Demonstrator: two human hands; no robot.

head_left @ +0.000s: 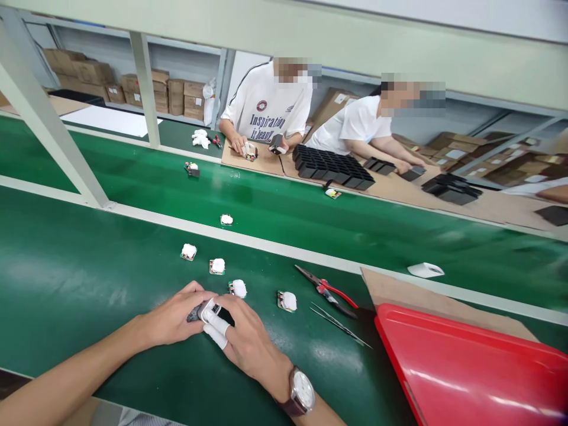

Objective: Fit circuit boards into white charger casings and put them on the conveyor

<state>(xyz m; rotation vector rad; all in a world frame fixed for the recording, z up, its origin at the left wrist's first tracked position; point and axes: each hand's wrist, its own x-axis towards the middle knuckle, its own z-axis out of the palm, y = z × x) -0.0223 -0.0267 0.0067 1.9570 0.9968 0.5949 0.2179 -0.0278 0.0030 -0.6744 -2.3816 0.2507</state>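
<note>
Both of my hands meet over a small dark housing (194,314) with a white part showing at its top, low in the centre of the view. My left hand (175,313) grips its left side. On the other side, my right hand (244,331) has its fingers wrapped round it, white covers on two fingers. Close behind my hands lies a small circuit board with a white top (238,288). Similar boards sit at the right (287,300) and farther back (217,265). What lies inside the housing is mostly hidden.
Red-handled pliers (326,289) and metal tweezers (341,325) lie to the right, beside a red tray (470,367). Beyond the metal rail (248,238) runs a green belt (275,207) carrying several boards. Two people work across it near black trays (331,167).
</note>
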